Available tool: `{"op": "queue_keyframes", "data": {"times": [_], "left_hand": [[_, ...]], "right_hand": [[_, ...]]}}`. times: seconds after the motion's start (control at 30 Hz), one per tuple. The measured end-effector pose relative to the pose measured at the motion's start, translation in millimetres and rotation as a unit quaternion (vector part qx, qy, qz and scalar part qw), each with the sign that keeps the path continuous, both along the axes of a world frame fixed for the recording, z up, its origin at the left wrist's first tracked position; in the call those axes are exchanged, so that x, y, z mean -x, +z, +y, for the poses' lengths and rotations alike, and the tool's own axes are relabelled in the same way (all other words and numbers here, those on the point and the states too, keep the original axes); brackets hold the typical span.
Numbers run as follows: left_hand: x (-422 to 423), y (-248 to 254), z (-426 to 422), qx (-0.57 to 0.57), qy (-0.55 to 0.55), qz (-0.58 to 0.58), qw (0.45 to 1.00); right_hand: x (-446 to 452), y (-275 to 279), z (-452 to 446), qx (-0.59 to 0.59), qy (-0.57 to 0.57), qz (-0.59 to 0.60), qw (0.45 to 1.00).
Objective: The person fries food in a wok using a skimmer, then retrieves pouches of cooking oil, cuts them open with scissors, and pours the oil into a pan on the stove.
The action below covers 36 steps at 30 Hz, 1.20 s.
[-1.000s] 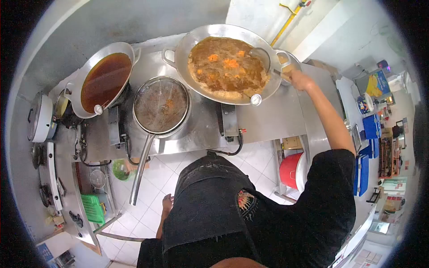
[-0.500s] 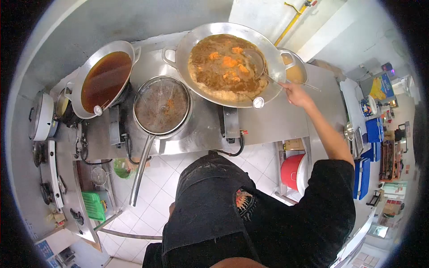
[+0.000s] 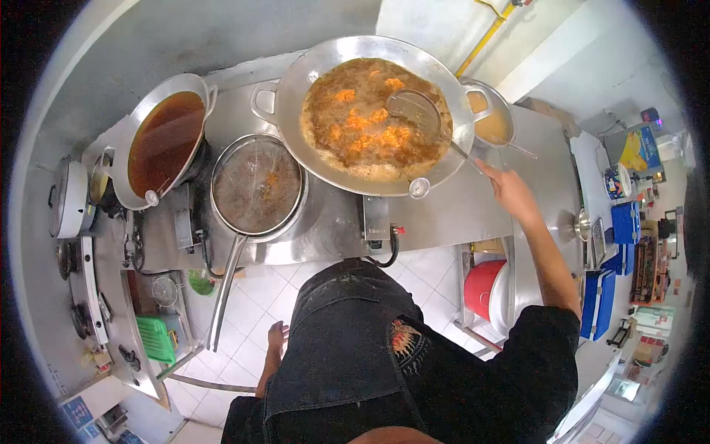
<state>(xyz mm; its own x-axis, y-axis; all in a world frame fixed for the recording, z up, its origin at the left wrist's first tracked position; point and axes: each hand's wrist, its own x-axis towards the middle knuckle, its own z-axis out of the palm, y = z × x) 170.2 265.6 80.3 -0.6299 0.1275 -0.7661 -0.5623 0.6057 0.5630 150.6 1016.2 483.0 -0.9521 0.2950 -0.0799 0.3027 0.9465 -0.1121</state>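
Observation:
My right hand (image 3: pixel 510 194) is closed on the handle of a skimmer (image 3: pixel 416 111). The skimmer's round head is raised over the bubbling oil in a large two-handled wok (image 3: pixel 296 140). Several orange fried pieces (image 3: pixel 362 118) float in the oil. A dial thermometer (image 3: pixel 419 188) is at the wok's near rim. My left hand (image 3: pixel 277 337) hangs low beside my apron, over the floor, with its fingers loosely apart and nothing seen in them.
A second wok (image 3: pixel 196 83) of dark oil stands at the left. Between the woks, a long-handled strainer (image 3: pixel 259 177) rests over a pot, its handle jutting past the counter edge. Behind the large wok's right handle is a pan of pale liquid (image 3: pixel 489 122). A red pot (image 3: pixel 482 285) sits below.
The skimmer's head has shifted slightly left and turned in the wok. The orange pieces have drifted and spread. My left hand has come into view beside my apron. The view has shifted slightly.

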Motion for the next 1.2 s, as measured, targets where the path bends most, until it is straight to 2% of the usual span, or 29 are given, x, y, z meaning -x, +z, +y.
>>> {"op": "queue_keyframes", "data": {"times": [0.07,0.17,0.37,0.47,0.53,0.6,0.63,0.7,0.77,0.8,0.87,0.9,0.93,1.0,1.03,1.07,1.17,1.2], "left_hand": [[1,-5,7,-0.005,-0.022,0.04,0.999],[-1,-4,21,0.006,-0.013,0.032,0.999],[-17,-10,31,0.032,-0.002,-0.013,0.999],[-34,-17,25,0.009,0.002,0.045,0.999],[-38,-17,18,0.027,-0.071,0.113,0.991],[-39,-17,15,0.099,-0.216,0.179,0.955],[-31,3,26,0.096,-0.192,0.106,0.971],[1,88,76,0.107,-0.141,-0.036,0.984],[-6,49,53,0.08,-0.039,-0.023,0.996],[-12,21,37,0.066,0.011,-0.018,0.998],[-6,-35,2,0.067,-0.121,0.104,0.985],[-2,-49,-9,0.068,-0.184,0.165,0.967],[7,-26,0,0.03,-0.082,0.078,0.993],[25,0,9,-0.018,0.116,-0.038,0.992],[29,-9,3,-0.038,0.198,-0.078,0.976],[30,-15,-8,-0.09,0.186,-0.046,0.977],[29,-4,-17,-0.073,0.2,-0.048,0.976],[20,-16,-31,-0.056,0.11,0.005,0.992]], "right_hand": [[-1,-1,4,-0.023,-0.001,0.0,1.0],[6,9,4,0.004,-0.013,-0.015,1.0],[11,20,22,-0.019,0.006,-0.009,1.0],[9,23,47,-0.041,0.029,0.007,0.999],[17,50,44,-0.024,0.009,-0.018,1.0],[20,57,49,-0.025,-0.001,-0.028,0.999],[18,51,60,-0.035,0.0,-0.024,0.999],[23,36,70,-0.032,0.003,-0.006,0.999],[32,18,76,-0.006,0.005,0.018,1.0],[40,-3,86,-0.014,0.045,0.053,0.997],[58,-38,102,-0.033,0.131,0.127,0.983],[75,-10,66,0.071,0.001,0.005,0.997],[95,20,26,0.174,-0.129,-0.116,0.969],[112,7,16,0.291,-0.17,-0.121,0.934],[123,-3,12,0.349,-0.188,-0.123,0.91],[134,-12,8,0.385,-0.194,-0.117,0.895],[164,-43,-4,0.48,-0.209,-0.084,0.848],[172,-56,-7,0.502,-0.215,-0.063,0.835]]}}
